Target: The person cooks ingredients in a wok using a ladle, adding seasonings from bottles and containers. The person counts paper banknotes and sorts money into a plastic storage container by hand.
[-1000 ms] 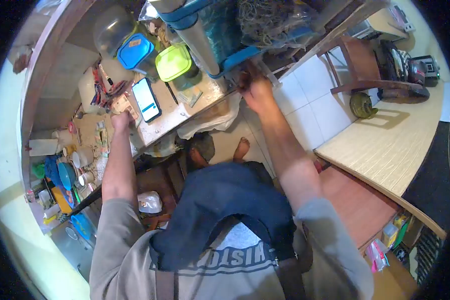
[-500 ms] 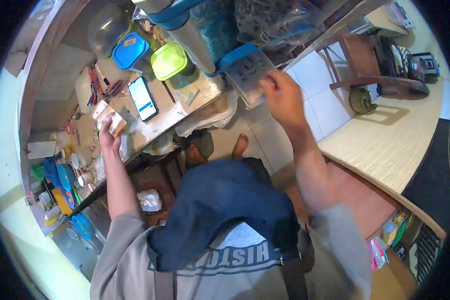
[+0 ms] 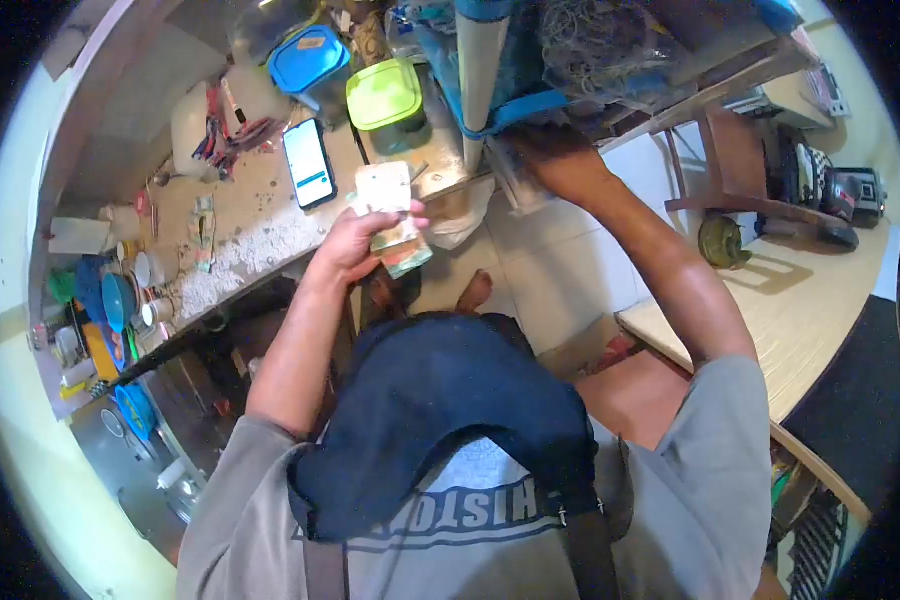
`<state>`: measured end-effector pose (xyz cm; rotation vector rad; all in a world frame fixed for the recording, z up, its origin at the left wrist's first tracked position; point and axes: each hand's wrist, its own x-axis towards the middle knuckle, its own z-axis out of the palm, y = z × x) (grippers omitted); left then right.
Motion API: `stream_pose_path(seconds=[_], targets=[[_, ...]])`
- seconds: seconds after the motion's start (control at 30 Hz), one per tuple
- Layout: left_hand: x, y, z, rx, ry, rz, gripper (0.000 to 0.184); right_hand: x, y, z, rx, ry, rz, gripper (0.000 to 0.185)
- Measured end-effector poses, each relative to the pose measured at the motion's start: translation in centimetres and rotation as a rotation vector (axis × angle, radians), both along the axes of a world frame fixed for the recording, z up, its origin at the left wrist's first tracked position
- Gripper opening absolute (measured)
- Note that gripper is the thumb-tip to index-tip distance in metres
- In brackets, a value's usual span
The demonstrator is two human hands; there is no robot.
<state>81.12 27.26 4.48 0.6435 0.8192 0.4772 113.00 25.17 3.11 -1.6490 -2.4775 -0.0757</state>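
Observation:
My left hand (image 3: 355, 240) is closed round some banknotes (image 3: 388, 205), held over the front edge of the worktop. A phone (image 3: 308, 165) with a lit screen lies on the worktop (image 3: 260, 205), up and to the left of that hand. My right hand (image 3: 550, 155) reaches into a clear drawer (image 3: 522, 188) below a blue-edged rack; its fingers are in shadow and cannot be made out. Behind the notes stand a container with a lime-green lid (image 3: 384, 94) and another with a blue lid (image 3: 309, 60).
Cups (image 3: 157, 268) and a blue bowl (image 3: 118, 302) crowd the left end. A note (image 3: 203, 232) lies on the worktop. Cables (image 3: 215, 130) lie near the back. At the right are a wooden chair (image 3: 735, 150), a green round object (image 3: 720, 240) and a light wooden table (image 3: 800, 320).
My left hand has moved right with the banknotes, from the worktop to its front edge. My right hand went from above the pulled-out drawer back into it, under the rack. The view has shifted.

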Motion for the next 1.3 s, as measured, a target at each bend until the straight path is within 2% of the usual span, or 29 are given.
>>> stream_pose_path(seconds=[0.17, 0.33, 0.4, 0.47, 0.53, 0.6, 0.63, 0.9, 1.03, 1.1, 1.13, 1.2, 1.3], targets=[[4.7, -1.8, -1.0, -0.067, 0.007, -0.149, 0.026, 0.3, 0.1, -1.4, 0.046, 0.036, 0.032, 0.042], [7.7, -2.1, -1.2, -0.053, -0.005, -0.127, 0.024, 0.3, 0.5, -0.6, 0.071, 0.077, 0.097, 0.048], [8.6, -2.2, -1.1, -0.074, 0.001, -0.101, 0.023, 0.1, 1.2, -0.6, -0.03, -0.058, -0.027, 0.049], [9.5, -2.6, -0.8, -0.08, -0.018, -0.014, 0.02, 0.2, 1.3, -1.0, 0.01, -0.061, -0.025, 0.049], [9.9, -2.8, -0.8, -0.076, -0.029, -0.032, 0.02, 0.4, 1.7, -1.1, 0.048, -0.065, -0.018, 0.049], [10.0, -3.0, -0.8, -0.075, -0.04, -0.048, 0.02, 0.4, 2.1, -0.8, -0.157, -0.063, -0.087, 0.051], [10.0, -3.1, -0.8, -0.084, -0.026, -0.043, 0.02, 0.3, 1.9, -0.5, -0.156, -0.063, -0.089, 0.051], [10.4, -3.3, -1.3, -0.085, -0.072, -0.043, 0.022, -0.1, 2.5, -1.2, -0.012, 0.05, -0.013, 0.056], [10.3, -3.5, -1.2, -0.101, -0.061, -0.038, 0.022, 0.5, 1.4, -0.3, 0.075, -0.055, -0.043, 0.052], [10.2, -3.4, -1.3, -0.105, -0.057, -0.03, 0.022, 1.7, 1.2, 0.8, -0.135, 0.153, -0.094, 0.045], [10.1, -3.5, -1.5, -0.115, -0.072, -0.016, 0.021, 2.6, 0.9, 1.0, -0.138, 0.152, -0.092, 0.045], [9.8, -3.4, -1.7, -0.124, -0.086, -0.004, 0.021, 4.2, 0.3, 1.4, -0.145, 0.412, -0.194, 0.045], [9.7, -3.5, -2.0, -0.107, -0.091, -0.045, 0.02, 3.6, 0.2, 4.0, -0.188, 0.478, -0.293, 0.049]])
